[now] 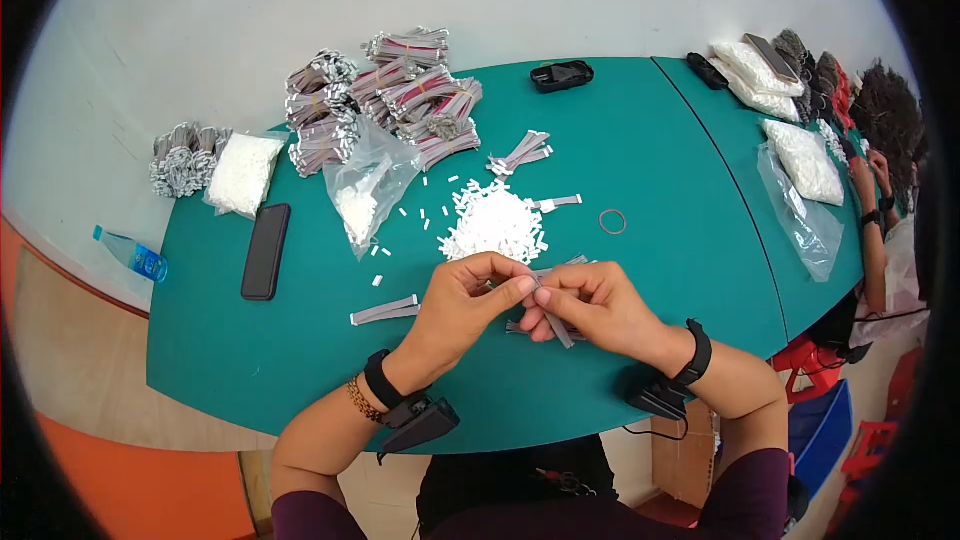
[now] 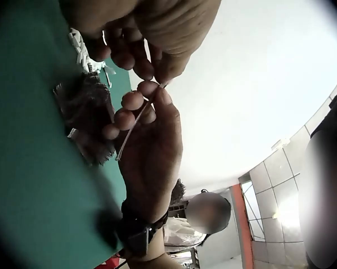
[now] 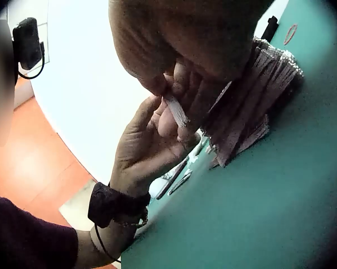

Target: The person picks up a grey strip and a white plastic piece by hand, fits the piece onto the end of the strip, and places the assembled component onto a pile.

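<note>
Between both hands is a short grey flat ribbon cable (image 1: pixel 560 330), its free end slanting down past the right fingers. My left hand (image 1: pixel 455 310) pinches its upper end with thumb and forefinger. The right hand (image 1: pixel 610 315) grips the same cable just beside, thumb on top; the two thumb tips nearly meet. The fingers hide the cable's upper end. Below the hands lies a stack of similar ribbon cables (image 3: pixel 241 106), mostly covered in the head view. Just beyond the hands is a heap of small white plastic connectors (image 1: pixel 490 225).
Ribbon cables with white ends (image 1: pixel 385 311) lie left of the hands. Tied cable bundles (image 1: pixel 400 90), a bag of white connectors (image 1: pixel 370 185), a fuller bag (image 1: pixel 243 173) and a phone (image 1: pixel 265 252) are farther left. A red rubber band (image 1: pixel 613 222) lies right. Another person's hands (image 1: pixel 870 180) work at far right.
</note>
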Demonstrator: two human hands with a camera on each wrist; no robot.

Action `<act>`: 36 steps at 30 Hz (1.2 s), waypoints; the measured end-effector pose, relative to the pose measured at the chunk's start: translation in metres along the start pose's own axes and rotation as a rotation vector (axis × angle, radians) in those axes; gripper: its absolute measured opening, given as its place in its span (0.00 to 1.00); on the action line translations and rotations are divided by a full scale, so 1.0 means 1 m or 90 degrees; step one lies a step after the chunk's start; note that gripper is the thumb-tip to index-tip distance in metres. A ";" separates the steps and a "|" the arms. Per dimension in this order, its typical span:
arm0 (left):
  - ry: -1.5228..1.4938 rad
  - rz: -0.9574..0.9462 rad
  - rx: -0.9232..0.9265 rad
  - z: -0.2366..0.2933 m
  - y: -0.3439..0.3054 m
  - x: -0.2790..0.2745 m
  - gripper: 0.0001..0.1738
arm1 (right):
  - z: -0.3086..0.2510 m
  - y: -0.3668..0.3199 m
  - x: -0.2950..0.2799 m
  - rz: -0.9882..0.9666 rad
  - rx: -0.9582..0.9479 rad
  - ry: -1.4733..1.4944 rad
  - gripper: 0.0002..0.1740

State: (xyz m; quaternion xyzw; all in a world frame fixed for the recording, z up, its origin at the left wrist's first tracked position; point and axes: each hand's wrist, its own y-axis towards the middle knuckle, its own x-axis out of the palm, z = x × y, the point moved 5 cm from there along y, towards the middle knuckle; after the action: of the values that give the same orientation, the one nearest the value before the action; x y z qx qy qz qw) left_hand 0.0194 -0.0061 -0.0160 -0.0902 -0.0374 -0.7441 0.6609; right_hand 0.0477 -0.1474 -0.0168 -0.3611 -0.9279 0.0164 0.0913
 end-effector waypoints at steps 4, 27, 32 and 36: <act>0.001 -0.004 0.002 -0.005 -0.001 -0.002 0.07 | 0.001 -0.001 0.003 -0.002 0.004 0.014 0.13; -0.064 0.007 -0.020 -0.013 -0.009 0.002 0.08 | 0.002 -0.005 0.006 -0.008 -0.031 -0.024 0.16; -0.053 0.028 -0.004 -0.013 -0.009 0.001 0.08 | 0.000 -0.006 0.005 0.000 -0.026 -0.067 0.14; -0.050 0.036 0.007 -0.011 -0.010 0.002 0.08 | 0.002 -0.006 0.006 -0.002 -0.021 -0.066 0.12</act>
State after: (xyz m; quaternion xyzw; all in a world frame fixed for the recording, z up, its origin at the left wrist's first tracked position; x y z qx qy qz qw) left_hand 0.0080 -0.0089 -0.0256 -0.1167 -0.0651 -0.7208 0.6802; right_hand 0.0389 -0.1477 -0.0174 -0.3599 -0.9320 0.0200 0.0370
